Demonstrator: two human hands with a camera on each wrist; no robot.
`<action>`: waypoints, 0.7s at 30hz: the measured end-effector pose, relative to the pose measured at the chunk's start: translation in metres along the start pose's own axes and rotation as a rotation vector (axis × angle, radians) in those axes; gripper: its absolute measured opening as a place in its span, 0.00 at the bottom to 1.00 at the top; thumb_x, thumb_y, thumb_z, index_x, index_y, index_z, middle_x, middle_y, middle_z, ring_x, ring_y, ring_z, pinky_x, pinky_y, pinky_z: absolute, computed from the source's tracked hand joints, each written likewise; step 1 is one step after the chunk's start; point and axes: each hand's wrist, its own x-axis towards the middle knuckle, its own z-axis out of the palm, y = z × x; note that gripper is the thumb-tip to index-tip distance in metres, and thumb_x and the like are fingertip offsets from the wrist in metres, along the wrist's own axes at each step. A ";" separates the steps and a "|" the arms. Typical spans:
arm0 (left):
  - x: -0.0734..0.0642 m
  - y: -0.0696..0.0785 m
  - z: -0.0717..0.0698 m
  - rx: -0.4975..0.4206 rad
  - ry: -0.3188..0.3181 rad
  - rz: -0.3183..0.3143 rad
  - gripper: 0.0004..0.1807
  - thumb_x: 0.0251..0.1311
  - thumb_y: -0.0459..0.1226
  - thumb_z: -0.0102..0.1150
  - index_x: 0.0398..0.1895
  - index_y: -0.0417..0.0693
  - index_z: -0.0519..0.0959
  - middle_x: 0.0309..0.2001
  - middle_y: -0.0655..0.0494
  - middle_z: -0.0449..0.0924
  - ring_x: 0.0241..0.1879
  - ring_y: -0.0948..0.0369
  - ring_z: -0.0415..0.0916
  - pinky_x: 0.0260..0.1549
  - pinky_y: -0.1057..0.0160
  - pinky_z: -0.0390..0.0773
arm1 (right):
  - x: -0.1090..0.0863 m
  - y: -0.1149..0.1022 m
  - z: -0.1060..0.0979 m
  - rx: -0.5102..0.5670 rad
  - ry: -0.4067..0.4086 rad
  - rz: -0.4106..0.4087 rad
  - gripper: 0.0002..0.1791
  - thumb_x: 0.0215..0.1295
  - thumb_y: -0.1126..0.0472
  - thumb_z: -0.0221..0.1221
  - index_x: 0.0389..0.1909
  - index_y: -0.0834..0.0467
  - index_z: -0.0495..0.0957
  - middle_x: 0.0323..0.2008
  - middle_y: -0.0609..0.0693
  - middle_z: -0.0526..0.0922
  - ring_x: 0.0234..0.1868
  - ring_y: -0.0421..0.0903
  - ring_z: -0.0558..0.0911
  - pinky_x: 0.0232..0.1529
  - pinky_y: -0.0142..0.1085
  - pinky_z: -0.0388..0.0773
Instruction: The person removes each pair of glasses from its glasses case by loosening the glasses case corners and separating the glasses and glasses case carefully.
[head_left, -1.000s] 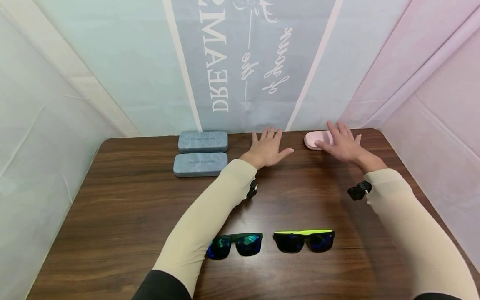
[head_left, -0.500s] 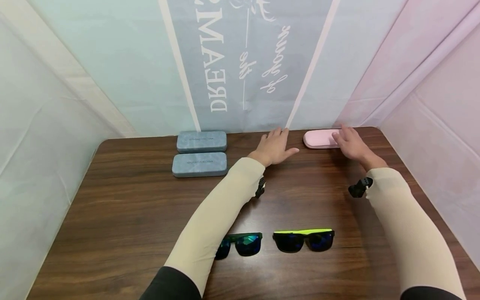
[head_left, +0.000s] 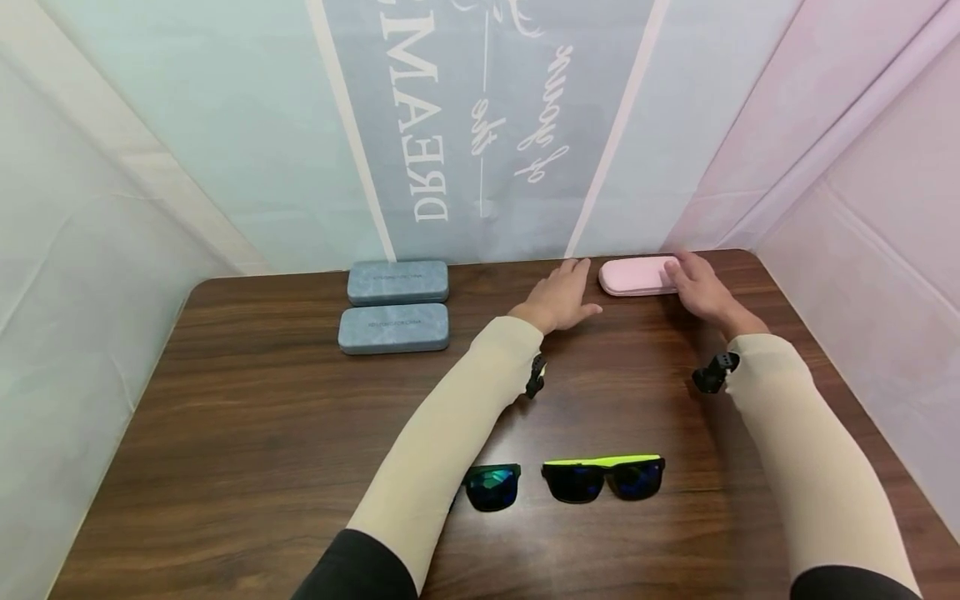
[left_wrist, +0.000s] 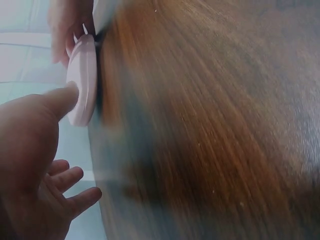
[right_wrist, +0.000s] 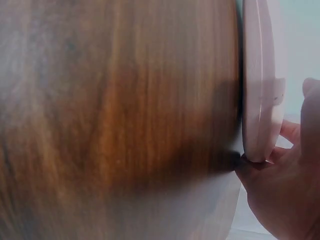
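A pink glasses case (head_left: 637, 276) lies at the table's back edge, right of centre. My right hand (head_left: 703, 290) holds its right end, the thumb near side and fingers behind; in the right wrist view the fingers (right_wrist: 290, 131) curl round that end. My left hand (head_left: 558, 298) is just left of the case, fingers loosely spread and holding nothing. In the left wrist view its thumb (left_wrist: 62, 100) overlaps the case, but the head view shows a small gap. Nearer me lie sunglasses with a yellow-green top (head_left: 603, 479) and green-blue mirrored sunglasses (head_left: 492, 487), partly hidden by the left forearm.
Two blue-grey glasses cases (head_left: 397, 282) lie one behind the other at the back left of the brown wooden table (head_left: 247, 433). A printed cloth (head_left: 487, 125) hangs right behind the table's back edge, with pale cloth at both sides.
My left hand has moved right, towards the pink case, and its fingers are less spread. My right hand has gone from lying over the case's right part to gripping its right end.
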 end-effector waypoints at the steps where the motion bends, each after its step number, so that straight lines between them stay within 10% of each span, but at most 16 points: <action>1: 0.000 0.001 0.001 -0.004 -0.001 -0.002 0.46 0.71 0.57 0.55 0.83 0.51 0.45 0.80 0.53 0.49 0.76 0.58 0.55 0.68 0.59 0.65 | -0.001 -0.001 0.001 0.007 -0.009 0.014 0.35 0.84 0.52 0.37 0.71 0.81 0.51 0.68 0.82 0.56 0.71 0.76 0.54 0.72 0.65 0.46; 13: 0.000 0.008 0.006 -0.079 -0.079 0.018 0.53 0.70 0.52 0.60 0.83 0.49 0.37 0.83 0.50 0.38 0.79 0.56 0.48 0.72 0.55 0.60 | -0.008 -0.018 0.006 0.028 -0.123 0.120 0.38 0.81 0.39 0.37 0.74 0.66 0.55 0.71 0.73 0.59 0.70 0.69 0.59 0.70 0.64 0.51; 21: 0.000 0.010 0.012 -0.014 -0.055 0.038 0.49 0.69 0.51 0.62 0.83 0.49 0.46 0.79 0.53 0.55 0.74 0.59 0.58 0.69 0.60 0.63 | -0.013 -0.028 0.003 0.049 -0.245 0.082 0.36 0.80 0.43 0.47 0.75 0.66 0.58 0.73 0.70 0.59 0.72 0.65 0.58 0.72 0.63 0.50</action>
